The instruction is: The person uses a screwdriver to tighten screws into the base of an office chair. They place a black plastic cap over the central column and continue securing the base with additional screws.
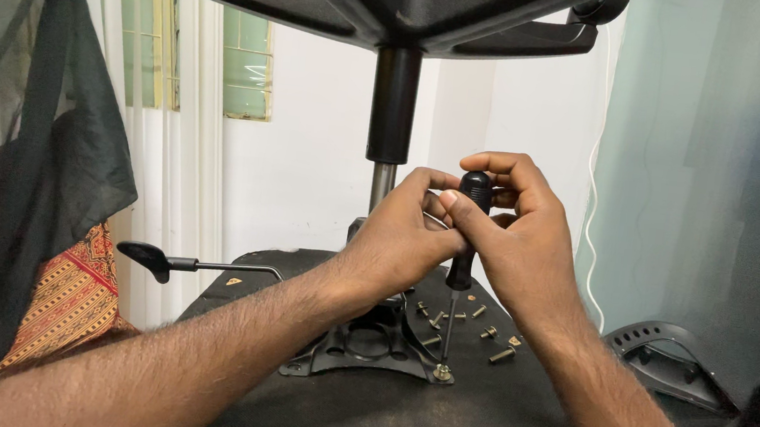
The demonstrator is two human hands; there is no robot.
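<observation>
Head view — both hands (467,237) grip upright screwdriver (461,269)

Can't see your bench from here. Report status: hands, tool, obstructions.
Both hands, left and right, grip screwdriver. Tip on screw in plate. Loose screws beside it, none blocking.

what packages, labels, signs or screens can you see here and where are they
None in view: no package, label, sign or screen shows.
What is there instead: both hands, left hand and right hand, grip a black-handled screwdriver standing upright on a screw in the black metal plate of an upturned chair seat.
Loose brass-coloured screws lie on the seat just behind the plate.
</observation>
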